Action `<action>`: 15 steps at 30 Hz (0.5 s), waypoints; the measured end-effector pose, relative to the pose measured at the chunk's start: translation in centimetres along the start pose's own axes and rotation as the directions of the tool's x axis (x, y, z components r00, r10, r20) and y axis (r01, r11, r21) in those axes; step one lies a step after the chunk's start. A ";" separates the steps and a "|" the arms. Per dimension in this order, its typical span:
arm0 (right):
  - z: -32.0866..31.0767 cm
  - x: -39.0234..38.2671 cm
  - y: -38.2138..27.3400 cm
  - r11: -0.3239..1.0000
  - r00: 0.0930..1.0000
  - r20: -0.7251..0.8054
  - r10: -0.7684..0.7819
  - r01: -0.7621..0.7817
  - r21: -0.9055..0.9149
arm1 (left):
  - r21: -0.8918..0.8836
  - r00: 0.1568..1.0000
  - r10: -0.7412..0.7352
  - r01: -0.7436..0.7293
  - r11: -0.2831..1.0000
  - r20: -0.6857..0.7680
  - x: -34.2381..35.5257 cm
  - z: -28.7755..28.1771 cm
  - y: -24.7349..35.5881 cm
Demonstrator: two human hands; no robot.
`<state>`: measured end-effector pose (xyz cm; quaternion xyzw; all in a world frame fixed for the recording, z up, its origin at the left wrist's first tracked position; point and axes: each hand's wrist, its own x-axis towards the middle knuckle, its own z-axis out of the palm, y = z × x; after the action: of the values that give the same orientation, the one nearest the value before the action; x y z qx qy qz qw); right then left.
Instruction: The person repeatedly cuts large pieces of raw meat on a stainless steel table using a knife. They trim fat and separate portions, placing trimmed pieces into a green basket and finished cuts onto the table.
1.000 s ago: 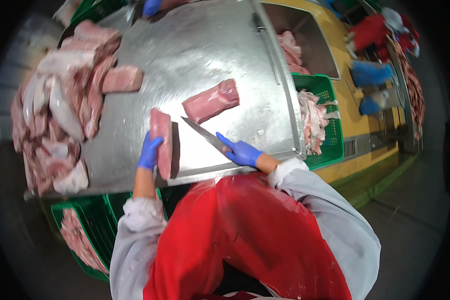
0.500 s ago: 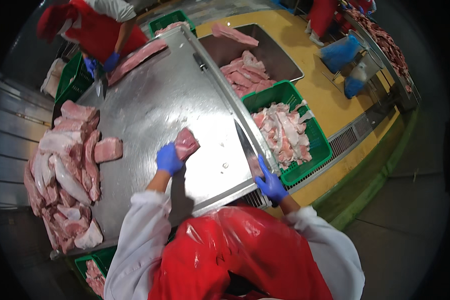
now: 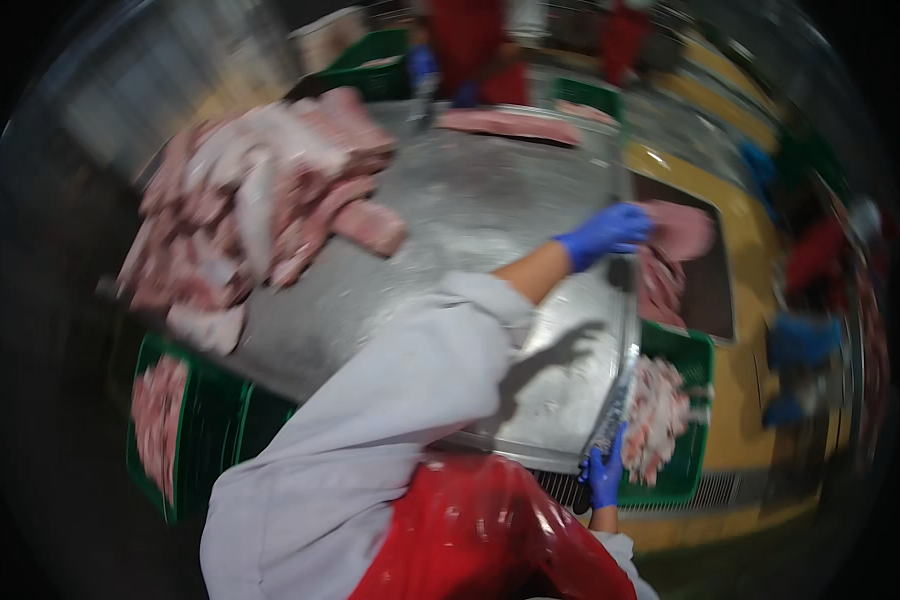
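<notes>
a meat-cutting hall, blurred by motion, with a large stainless steel cutting table (image 3: 470, 210) at its centre. the left hand (image 3: 602, 232), in a blue glove, reaches far across to the table's right edge and closes its fingers on a flat pink slab of raw meat (image 3: 682, 230), which hangs over a dark rectangular tray (image 3: 712, 290) of similar cuts. the right hand (image 3: 604, 476), also blue-gloved, is clenched round the handle of a long steel knife (image 3: 618, 400), blade lying along the table's right rim. just beside the blade stands a green plastic crate of pale trimmings (image 3: 665, 415). a large heap of raw pink meat cuts (image 3: 255, 205) covers the table's left part. other workers in red aprons stand at the far end.
</notes>
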<state>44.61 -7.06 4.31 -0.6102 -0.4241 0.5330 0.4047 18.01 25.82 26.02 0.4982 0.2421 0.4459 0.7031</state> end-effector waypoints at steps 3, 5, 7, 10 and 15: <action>4.1 2.6 -2.2 0.998 0.997 0.041 -0.059 0.059 -0.001 | 0.668 0.992 0.107 -0.034 0.743 -0.068 -5.2 -5.4 1.7; 7.0 2.8 -3.3 0.997 0.993 0.091 -0.070 0.073 -0.035 | 0.887 0.976 0.185 0.016 0.461 -0.114 -10.9 -13.8 0.2; 7.4 2.5 -3.0 0.991 0.992 0.117 -0.053 0.067 -0.117 | 0.955 0.939 0.248 0.181 0.236 -0.240 -18.5 -22.0 1.5; 11.0 0.9 -4.0 0.986 0.986 0.164 0.015 0.013 -0.166 | 0.702 0.539 0.568 0.706 0.099 -0.622 -32.8 -39.0 4.7; 14.4 -2.3 -5.1 0.977 0.986 0.118 0.119 -0.094 -0.192 | 0.343 0.124 0.733 0.926 0.157 -0.669 -43.9 -51.0 9.4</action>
<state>29.66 -7.00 8.35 -0.6316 -0.4639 0.5502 0.2884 -46.90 13.43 10.38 0.3249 0.8981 0.2591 -0.1437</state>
